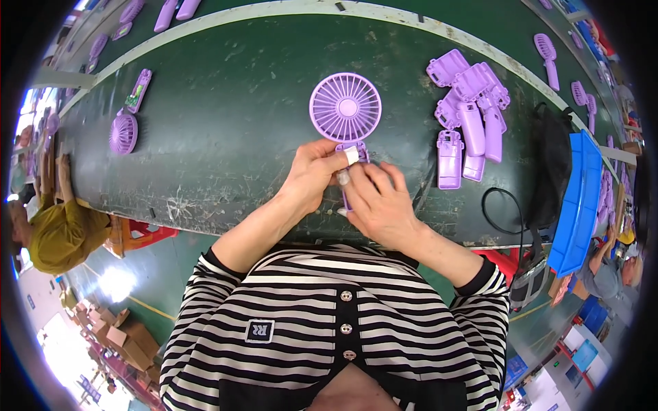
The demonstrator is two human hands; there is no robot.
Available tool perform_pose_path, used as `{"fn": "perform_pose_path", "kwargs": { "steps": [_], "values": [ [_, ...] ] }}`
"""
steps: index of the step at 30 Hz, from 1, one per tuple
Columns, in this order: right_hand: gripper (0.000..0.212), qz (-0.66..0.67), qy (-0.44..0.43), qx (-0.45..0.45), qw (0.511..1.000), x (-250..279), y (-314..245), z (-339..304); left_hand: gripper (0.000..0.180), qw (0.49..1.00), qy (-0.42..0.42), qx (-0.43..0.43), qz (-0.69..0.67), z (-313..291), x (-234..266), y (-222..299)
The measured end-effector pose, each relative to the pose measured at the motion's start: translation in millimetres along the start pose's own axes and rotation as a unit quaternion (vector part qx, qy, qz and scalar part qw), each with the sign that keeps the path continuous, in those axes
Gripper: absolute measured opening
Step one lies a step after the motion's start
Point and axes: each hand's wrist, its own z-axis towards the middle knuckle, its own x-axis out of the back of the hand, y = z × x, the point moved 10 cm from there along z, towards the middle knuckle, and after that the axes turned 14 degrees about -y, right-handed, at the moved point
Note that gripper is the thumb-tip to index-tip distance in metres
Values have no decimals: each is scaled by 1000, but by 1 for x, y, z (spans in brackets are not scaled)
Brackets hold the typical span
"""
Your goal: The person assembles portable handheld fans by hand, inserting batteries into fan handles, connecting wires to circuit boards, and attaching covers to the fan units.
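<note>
A purple handheld fan [327,128] lies in front of me on the dark green bench, its round grille pointing away from me. My left hand [312,175] is closed around the top of its handle, just under the grille, with a white wrap or piece at the thumb tip. Over the lower handle bends my right hand [380,202], its thumb and fingers pressed onto it, with something whitish at one fingertip. Most of the open handle is hidden under my fingers, so I cannot see what lies inside it.
Purple handle shells [471,127] are piled to the right. Another fan [123,133] with a green circuit board lies at left. A black cable [485,198] and a blue tray [574,205] are at the right edge. A pale rail [274,11] divides off more fans beyond; co-workers sit both sides.
</note>
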Motion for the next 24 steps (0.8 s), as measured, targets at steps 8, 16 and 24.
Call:
{"fn": "perform_pose_path", "kwargs": {
  "steps": [8,16,24],
  "values": [
    [56,195,-49,2,980,14,10,7,17,1000,7,-7,25,3,5,4],
    [45,-191,52,-219,955,101,175,-13,23,998,-10,54,-17,-1,5,-6],
    [43,-188,-88,-161,965,53,245,-9,22,997,-10,66,-31,-6,5,-11]
  ]
}}
